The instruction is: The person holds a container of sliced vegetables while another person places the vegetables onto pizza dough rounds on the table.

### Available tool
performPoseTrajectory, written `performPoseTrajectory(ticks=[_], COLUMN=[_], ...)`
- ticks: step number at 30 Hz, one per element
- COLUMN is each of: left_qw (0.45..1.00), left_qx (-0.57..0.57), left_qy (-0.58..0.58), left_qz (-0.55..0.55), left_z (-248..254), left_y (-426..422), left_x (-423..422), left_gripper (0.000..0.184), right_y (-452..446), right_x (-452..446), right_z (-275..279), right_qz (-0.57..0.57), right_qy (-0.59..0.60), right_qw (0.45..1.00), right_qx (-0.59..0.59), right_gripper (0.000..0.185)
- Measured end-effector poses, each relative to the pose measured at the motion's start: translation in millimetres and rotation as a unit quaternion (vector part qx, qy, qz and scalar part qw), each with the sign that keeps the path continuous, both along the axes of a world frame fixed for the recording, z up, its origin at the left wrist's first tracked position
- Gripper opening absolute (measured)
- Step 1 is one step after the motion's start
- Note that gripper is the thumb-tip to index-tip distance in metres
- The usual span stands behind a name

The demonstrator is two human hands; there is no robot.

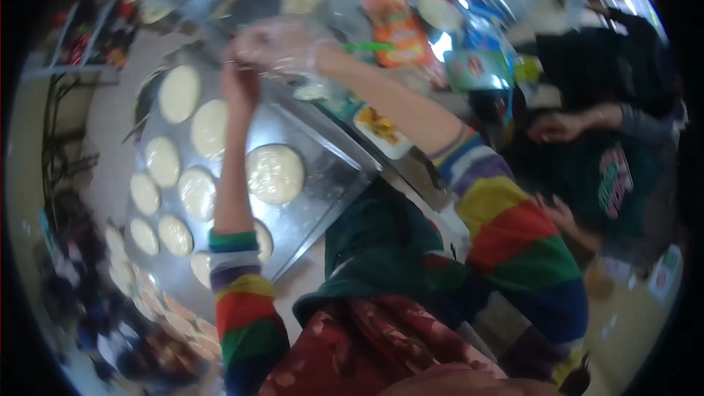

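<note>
My right hand (pixel 282 45), in a clear plastic glove, curls against my left hand (pixel 239 82) above the far edge of a metal tray (pixel 317 202). Blur and overlap hide most of the left fingers, and whatever lies between the hands cannot be made out. Flat, pale dough rounds (pixel 275 174) rest on the tray in several sizes, some with a shiny surface. One large dough round (pixel 180 94) sits left of my left wrist. My left forearm crosses over the tray and covers part of it.
An orange packet (pixel 396 26) and a blue-green package (pixel 478 66) lie right of my hands. A white dish of yellow food (pixel 381 130) sits by my right forearm. At the right, another person's hand (pixel 561 126) shows. More rounds (pixel 183 323) spread at lower left.
</note>
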State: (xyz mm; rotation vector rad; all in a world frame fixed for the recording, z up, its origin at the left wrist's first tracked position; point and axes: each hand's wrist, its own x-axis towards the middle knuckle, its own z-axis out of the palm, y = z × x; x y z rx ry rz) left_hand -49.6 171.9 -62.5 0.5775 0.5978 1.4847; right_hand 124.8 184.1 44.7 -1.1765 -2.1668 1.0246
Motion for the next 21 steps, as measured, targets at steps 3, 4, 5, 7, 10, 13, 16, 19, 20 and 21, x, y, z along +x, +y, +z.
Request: performPoseTrajectory(ticks=[3, 4, 5, 7, 10, 13, 16, 19, 20, 21], left_qw=[0.815, 0.822, 0.817, 0.797, 0.744, 0.66, 0.613, 0.525, 0.515, 0.51], left_qx=[0.118, 0.117, 0.099, 0.017, -0.005, -0.04, 0.027, 0.099, 0.05, -0.001], left_qy=[0.563, 0.554, 0.563, 0.601, 0.665, 0.748, 0.787, 0.82, 0.836, 0.845], left_qz=[0.066, 0.058, 0.069, 0.058, 0.061, 0.058, 0.065, 0.208, 0.185, 0.162], left_z=[-19.3, -21.8, -17.5, -21.3, -16.9, -11.2, -14.1, -47.9, -34.6, -26.1], left_y=[34.4, 43.1, 49.4, 39.8, 70.1, 106.9, 142.8, 164.2, 156.5, 154.2], left_x=[-28.8, -33.3, -35.2, -47.7, -62.1, -70.1, -75.1, -79.5, -67.1, -51.0], left_gripper=[0.012, 0.01, 0.01, 0.011, 0.019, 0.039, 0.045, 0.038, 0.04, 0.046], right_y=[-5.3, -16.8, -23.9, -66.7, -98.4, -136.0, -155.1, -166.9, -172.5, -172.8], right_x=[60.6, 91.9, 135.2, 215.2, 275.4, 299.3, 281.8, 247.8, 242.7, 238.8], right_z=[-5.5, -3.3, -12.8, -20.9, -3.9, 7.3, 7.2, 10.4, 7.5, 8.3], right_qz=[-0.079, -0.111, -0.128, -0.2, -0.224, -0.257, -0.318, -0.33, -0.305, -0.279], right_qy=[-0.008, 0.001, -0.022, -0.155, -0.357, -0.25, -0.066, 0.052, 0.074, 0.066], right_qw=[0.994, 0.992, 0.988, 0.967, 0.891, 0.921, 0.933, 0.922, 0.927, 0.939], right_qx=[0.07, 0.055, 0.082, 0.004, -0.17, -0.153, -0.155, -0.196, -0.205, -0.189], right_gripper=[0.04, 0.04, 0.04, 0.038, 0.031, 0.031, 0.033, 0.034, 0.034, 0.031])
